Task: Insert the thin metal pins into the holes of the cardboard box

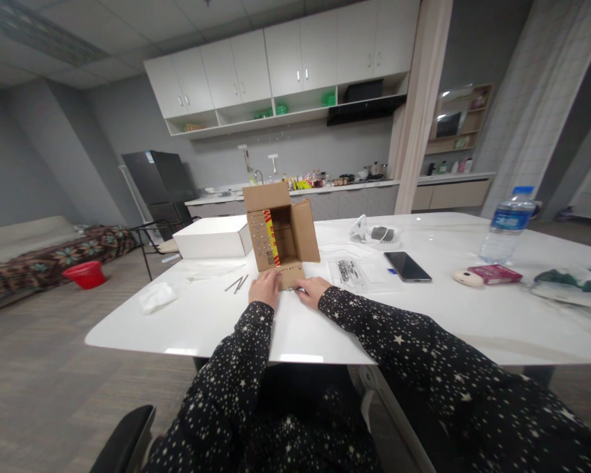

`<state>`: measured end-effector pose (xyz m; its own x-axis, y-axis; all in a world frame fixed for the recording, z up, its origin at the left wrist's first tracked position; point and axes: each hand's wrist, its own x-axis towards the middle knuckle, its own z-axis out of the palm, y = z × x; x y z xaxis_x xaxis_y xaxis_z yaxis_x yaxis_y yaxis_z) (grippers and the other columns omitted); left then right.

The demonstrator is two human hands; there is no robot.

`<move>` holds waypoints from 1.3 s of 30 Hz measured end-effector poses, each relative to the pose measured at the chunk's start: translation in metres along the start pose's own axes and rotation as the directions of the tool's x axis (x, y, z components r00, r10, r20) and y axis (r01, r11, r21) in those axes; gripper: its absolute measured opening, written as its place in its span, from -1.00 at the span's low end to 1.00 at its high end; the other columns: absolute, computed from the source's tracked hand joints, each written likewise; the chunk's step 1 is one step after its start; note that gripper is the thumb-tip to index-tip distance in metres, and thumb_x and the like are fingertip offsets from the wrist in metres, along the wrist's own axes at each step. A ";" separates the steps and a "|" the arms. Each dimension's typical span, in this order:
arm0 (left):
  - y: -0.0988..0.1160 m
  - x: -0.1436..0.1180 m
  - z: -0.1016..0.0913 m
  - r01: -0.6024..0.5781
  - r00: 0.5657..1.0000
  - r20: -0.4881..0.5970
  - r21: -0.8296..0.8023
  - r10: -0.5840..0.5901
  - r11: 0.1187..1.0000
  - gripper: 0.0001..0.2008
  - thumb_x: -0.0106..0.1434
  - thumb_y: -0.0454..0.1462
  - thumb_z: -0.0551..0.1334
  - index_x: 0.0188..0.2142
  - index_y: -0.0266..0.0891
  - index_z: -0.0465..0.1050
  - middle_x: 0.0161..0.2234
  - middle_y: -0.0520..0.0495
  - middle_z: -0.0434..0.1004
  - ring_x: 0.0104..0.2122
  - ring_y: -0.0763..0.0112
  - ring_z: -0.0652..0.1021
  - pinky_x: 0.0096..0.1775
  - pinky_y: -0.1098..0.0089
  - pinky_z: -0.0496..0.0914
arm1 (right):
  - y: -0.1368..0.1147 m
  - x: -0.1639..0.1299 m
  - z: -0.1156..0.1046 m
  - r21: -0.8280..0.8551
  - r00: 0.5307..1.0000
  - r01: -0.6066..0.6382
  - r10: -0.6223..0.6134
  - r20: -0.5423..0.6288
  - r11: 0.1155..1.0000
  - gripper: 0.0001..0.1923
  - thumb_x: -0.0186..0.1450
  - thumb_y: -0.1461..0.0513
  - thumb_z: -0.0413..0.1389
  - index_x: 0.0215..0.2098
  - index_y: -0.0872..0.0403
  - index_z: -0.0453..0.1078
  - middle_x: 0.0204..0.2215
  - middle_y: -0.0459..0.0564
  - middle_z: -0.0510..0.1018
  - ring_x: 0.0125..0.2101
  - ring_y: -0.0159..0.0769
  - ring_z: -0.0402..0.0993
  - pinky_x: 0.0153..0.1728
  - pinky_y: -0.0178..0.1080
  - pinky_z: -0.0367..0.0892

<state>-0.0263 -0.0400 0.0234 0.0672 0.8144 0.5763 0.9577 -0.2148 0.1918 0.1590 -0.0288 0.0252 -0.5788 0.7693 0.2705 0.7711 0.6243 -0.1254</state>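
Observation:
An open cardboard box (282,233) lies on its side on the white table, its opening facing me and its flaps spread. A yellow-and-red tape strip (271,238) runs down the left flap. The lower flap (289,274) reaches toward me, with a row of small dark marks along it. My left hand (264,289) is closed at that flap's left edge, thumb against it. At the flap's lower right corner is my right hand (312,290), fingers bent together; its fingertips are partly hidden. A tiny shiny thing between the hands is too small to name.
Left of the box are thin metal rods (237,284), a crumpled tissue (157,297) and a white box (211,236). To the right lie a clear bag of small parts (349,272), a phone (408,266), a pink pack (497,274) and a water bottle (508,226).

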 end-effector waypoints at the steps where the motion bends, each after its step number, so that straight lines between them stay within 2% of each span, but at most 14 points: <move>1: -0.001 0.000 0.001 -0.003 1.000 -0.001 0.001 0.003 1.000 -0.76 0.28 -0.31 0.04 -0.11 -0.17 0.41 -0.10 -0.12 0.51 -0.06 0.23 0.47 -0.07 0.24 0.34 | 0.000 0.000 0.000 -0.002 1.000 0.004 -0.004 0.000 1.000 -0.69 0.31 0.19 -0.08 -0.07 -0.02 0.40 -0.22 -0.04 0.58 -0.22 -0.25 0.47 -0.21 -0.29 0.22; 13: 0.005 0.000 -0.007 0.051 0.998 0.021 0.037 -0.052 0.998 -0.74 0.31 -0.28 0.01 -0.09 -0.17 0.40 -0.11 -0.11 0.51 -0.07 0.25 0.47 -0.06 0.24 0.33 | 0.002 0.002 0.003 -0.003 1.000 0.003 -0.003 -0.002 1.000 -0.70 0.30 0.19 -0.07 -0.08 -0.01 0.40 -0.26 -0.04 0.58 -0.26 -0.26 0.47 -0.24 -0.30 0.22; 39: 0.001 0.000 -0.003 0.051 0.999 -0.004 0.053 -0.051 0.997 -0.73 0.33 -0.26 -0.02 -0.10 -0.17 0.40 -0.15 -0.10 0.51 -0.10 0.24 0.46 -0.09 0.26 0.30 | 0.000 0.000 0.000 0.008 1.000 0.005 -0.005 -0.017 1.000 -0.70 0.29 0.19 -0.07 -0.08 -0.02 0.41 -0.26 -0.03 0.58 -0.26 -0.26 0.48 -0.25 -0.30 0.22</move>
<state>-0.0264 -0.0412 0.0258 0.0174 0.8218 0.5694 0.9733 -0.1444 0.1787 0.1589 -0.0294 0.0250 -0.5778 0.7640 0.2873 0.7662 0.6290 -0.1317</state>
